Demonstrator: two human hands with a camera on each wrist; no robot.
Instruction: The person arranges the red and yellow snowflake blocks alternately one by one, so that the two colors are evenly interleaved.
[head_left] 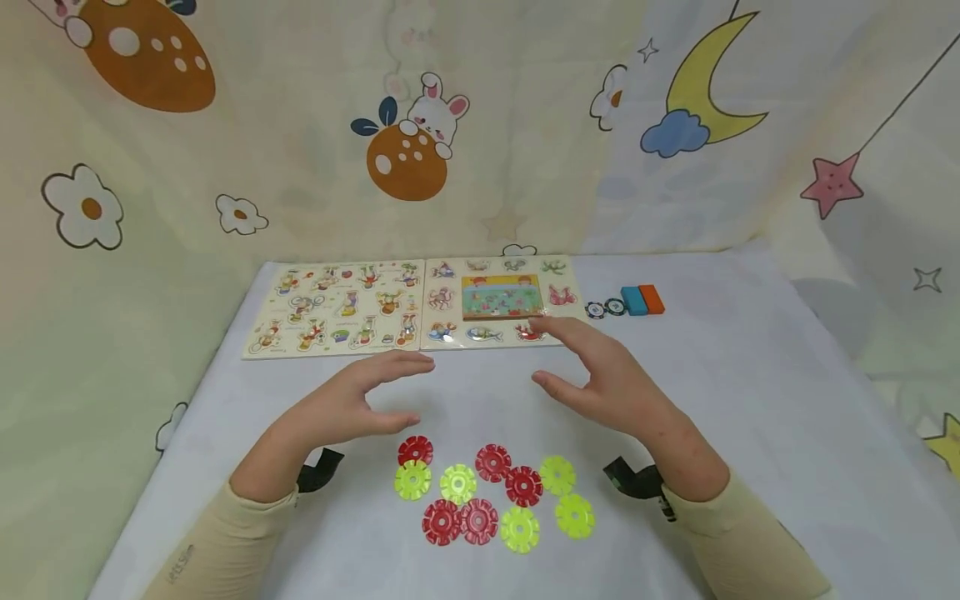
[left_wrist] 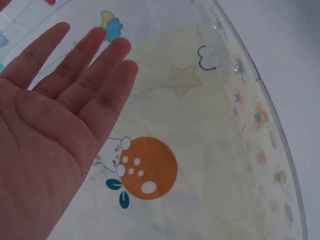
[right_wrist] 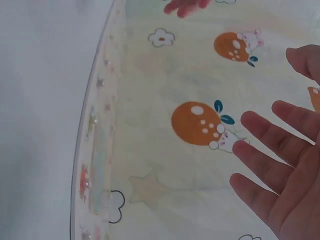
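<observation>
In the head view my left hand [head_left: 348, 402] and right hand [head_left: 618, 385] are raised over the table, palms facing each other with a gap between them. Both are bare of any object. The left wrist view shows the left hand [left_wrist: 55, 120] with its fingers extended, and in the right wrist view the right hand's [right_wrist: 287, 175] fingers are spread. Nearer the table's front lie several notched plastic discs, some red [head_left: 523, 486] and some yellow-green [head_left: 574, 516]. A few discs overlap or touch. The left hand is just above a red disc [head_left: 415, 451], apparently not touching it.
Two picture puzzle boards, one left [head_left: 348, 308] and one right [head_left: 442, 300], lie along the back. A small picture panel [head_left: 501, 297] rests on the right one. Beside them are two round black-and-white chips [head_left: 615, 307], a blue block [head_left: 633, 301] and an orange block [head_left: 652, 299]. A printed curtain [head_left: 300, 150] hangs behind.
</observation>
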